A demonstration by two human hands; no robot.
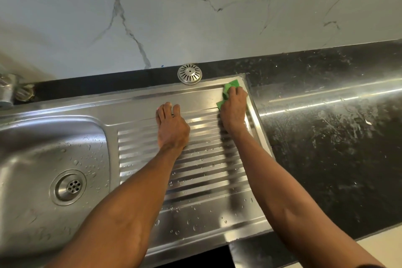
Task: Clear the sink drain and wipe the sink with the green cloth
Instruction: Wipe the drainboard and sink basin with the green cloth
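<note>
Both forearms reached from the near edge over the steel sink's (134,102) ribbed drainboard. At its far right corner, the right hand (233,113) clenched the green cloth (230,88). Left hand (171,128) lay released, fingers flat on the ribs. Far behind, a round drain cover (189,73) sat on the dark bench (326,137); the drain (68,187) lay near left.

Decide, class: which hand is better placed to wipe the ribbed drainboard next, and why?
The right hand: it already grips the green cloth at the drainboard's far right corner. The left hand rests flat on the ribs, holding nothing.
</note>
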